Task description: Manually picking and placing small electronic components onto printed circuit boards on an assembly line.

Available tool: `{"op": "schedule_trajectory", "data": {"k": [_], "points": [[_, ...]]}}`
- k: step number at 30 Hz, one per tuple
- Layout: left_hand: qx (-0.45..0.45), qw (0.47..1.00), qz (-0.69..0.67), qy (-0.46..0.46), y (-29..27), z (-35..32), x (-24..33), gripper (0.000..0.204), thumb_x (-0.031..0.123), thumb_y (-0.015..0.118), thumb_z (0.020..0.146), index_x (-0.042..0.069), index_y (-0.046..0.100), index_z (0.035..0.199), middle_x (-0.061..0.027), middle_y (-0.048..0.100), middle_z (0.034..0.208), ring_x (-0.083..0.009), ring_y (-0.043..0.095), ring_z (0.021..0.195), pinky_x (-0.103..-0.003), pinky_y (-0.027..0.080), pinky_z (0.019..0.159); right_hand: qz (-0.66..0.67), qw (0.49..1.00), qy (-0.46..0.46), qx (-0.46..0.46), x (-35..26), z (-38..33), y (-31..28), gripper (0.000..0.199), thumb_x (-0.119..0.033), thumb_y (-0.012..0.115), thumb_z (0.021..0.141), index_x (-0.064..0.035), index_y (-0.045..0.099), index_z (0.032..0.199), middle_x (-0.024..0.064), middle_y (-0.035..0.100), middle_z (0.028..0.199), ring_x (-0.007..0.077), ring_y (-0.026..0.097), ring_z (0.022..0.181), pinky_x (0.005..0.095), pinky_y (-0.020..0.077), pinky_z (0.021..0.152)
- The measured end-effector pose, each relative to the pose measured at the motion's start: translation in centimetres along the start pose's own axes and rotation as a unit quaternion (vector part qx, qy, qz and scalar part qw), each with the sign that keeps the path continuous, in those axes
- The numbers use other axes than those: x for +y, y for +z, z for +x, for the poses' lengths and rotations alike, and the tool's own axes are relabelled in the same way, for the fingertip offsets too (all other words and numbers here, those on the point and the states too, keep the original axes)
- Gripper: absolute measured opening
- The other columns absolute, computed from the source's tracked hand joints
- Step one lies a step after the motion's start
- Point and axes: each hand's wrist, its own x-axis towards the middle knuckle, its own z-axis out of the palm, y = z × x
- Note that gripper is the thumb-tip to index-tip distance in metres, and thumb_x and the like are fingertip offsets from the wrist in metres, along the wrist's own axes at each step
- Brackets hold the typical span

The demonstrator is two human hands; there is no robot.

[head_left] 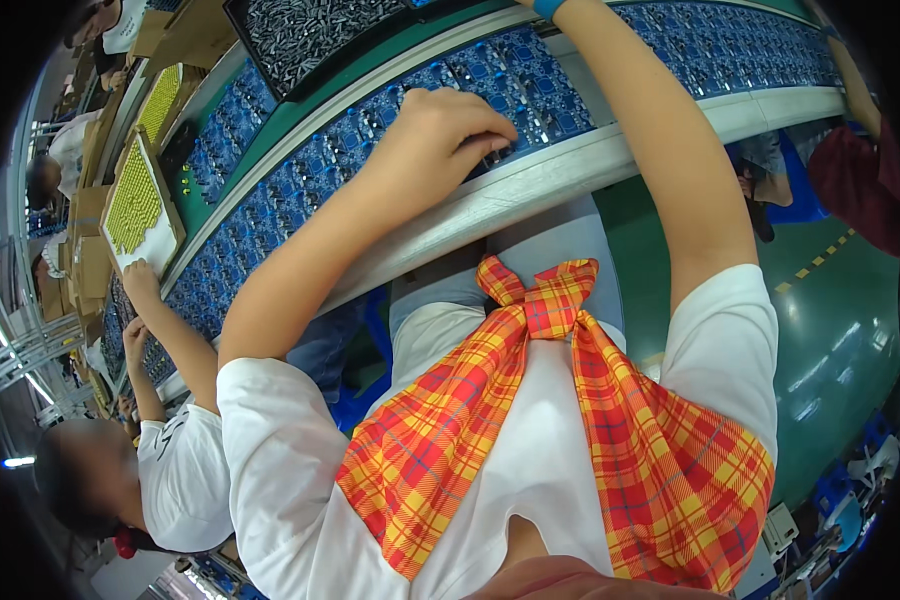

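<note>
My left hand (442, 132) is over the near edge of a long row of blue circuit boards (525, 75). Its fingers curl, with thumb and forefinger pinched near a board; whatever is between them is hidden or too small to name. My right arm (660, 110) stretches across the boards to the top edge of the view. A blue wristband (547, 8) shows there, while nearly all of that hand lies beyond the picture. Small silver and blue parts stand on the boards below my left hand.
A black tray (232, 15) of small dark parts stands beyond the boards. Further left are yellow parts in a white tray (175, 238) and cardboard boxes (92, 245). A metal rail (560, 168) edges the line. Co-workers sit at left; another person's arm (855, 85) is at right.
</note>
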Motion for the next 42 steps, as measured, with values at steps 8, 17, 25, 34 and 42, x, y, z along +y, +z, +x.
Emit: {"op": "schedule_trajectory", "data": {"k": [8,17,25,34,42], "points": [[0.025,0.985,0.157,0.062,1.2,-0.7,-0.4,0.012,0.009,0.07,0.084,0.014,0.076,0.094,-0.0011,0.059,0.096,-0.0215,0.052,0.1,-0.041,0.031,0.091,0.087,0.994,0.004,0.072,3.2,0.9,-0.4,0.019,-0.024,0.073,0.085,-0.0094,0.078,0.096,0.0127,0.075,0.09,0.0254,0.071,0.085,0.0364,0.0549,0.078],[0.037,0.974,0.203,0.093,1.4,-0.7,-0.4,0.014,0.009,0.068,0.083,0.013,0.075,0.094,-0.0012,0.06,0.097,-0.0217,0.054,0.101,-0.043,0.032,0.092,0.174,0.982,0.053,0.052,2.8,0.8,-0.9,0.019,-0.022,0.072,0.087,-0.0057,0.078,0.095,0.0104,0.075,0.084,0.0196,0.071,0.075,0.0332,0.055,0.072],[-0.005,0.954,0.264,0.14,1.1,-0.6,0.1,0.017,0.009,0.066,0.083,0.013,0.073,0.098,-0.0011,0.061,0.1,-0.0218,0.054,0.104,-0.045,0.033,0.095,0.115,0.99,0.071,0.042,2.6,1.3,-0.8,0.015,-0.017,0.071,0.088,-0.0044,0.077,0.094,0.0103,0.074,0.08,0.0171,0.07,0.071,0.0313,0.0547,0.069],[0.161,0.942,0.281,0.083,-3.7,2.2,-4.5,0.016,0.014,0.063,0.092,0.015,0.075,0.102,-0.0051,0.07,0.103,-0.0246,0.064,0.101,-0.048,0.045,0.092,0.285,0.957,0.027,0.048,2.1,-1.4,-1.4,0.017,-0.006,0.067,0.091,0.001,0.068,0.107,0.0087,0.071,0.084,0.0149,0.069,0.075,0.0299,0.0549,0.069],[0.282,0.882,0.341,-0.163,-9.2,2.7,-13.9,0.017,0.022,0.068,0.091,0.015,0.075,0.104,-0.005,0.071,0.103,-0.0288,0.066,0.101,-0.05,0.043,0.088,0.331,0.94,0.065,0.042,2.5,-1.0,-4.4,0.015,-0.008,0.066,0.09,0.0009,0.067,0.103,0.012,0.071,0.086,0.0201,0.07,0.08,0.0351,0.0547,0.07]]}}
